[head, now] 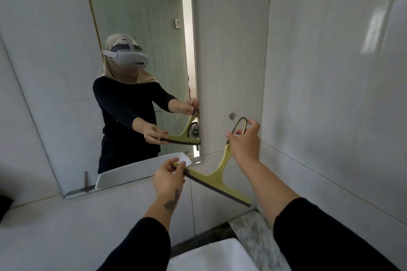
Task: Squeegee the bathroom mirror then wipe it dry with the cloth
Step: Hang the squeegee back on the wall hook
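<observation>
- Head view: the right hand (243, 144) is raised on an outstretched arm, fingers curled round the looped handle of the squeegee (217, 174), thumb and forefinger apart near the loop's top.
- The left hand (168, 177) reaches forward, lower and to the left, pinching the blade's far end between thumb and fingers.
- The squeegee slants down from the left hand to below the right wrist, blade edge dark.
- The mirror (66, 99) hangs just beyond the left hand, its lower right corner beside the blade end.
- A sink (211, 255) lies below both forearms.
</observation>
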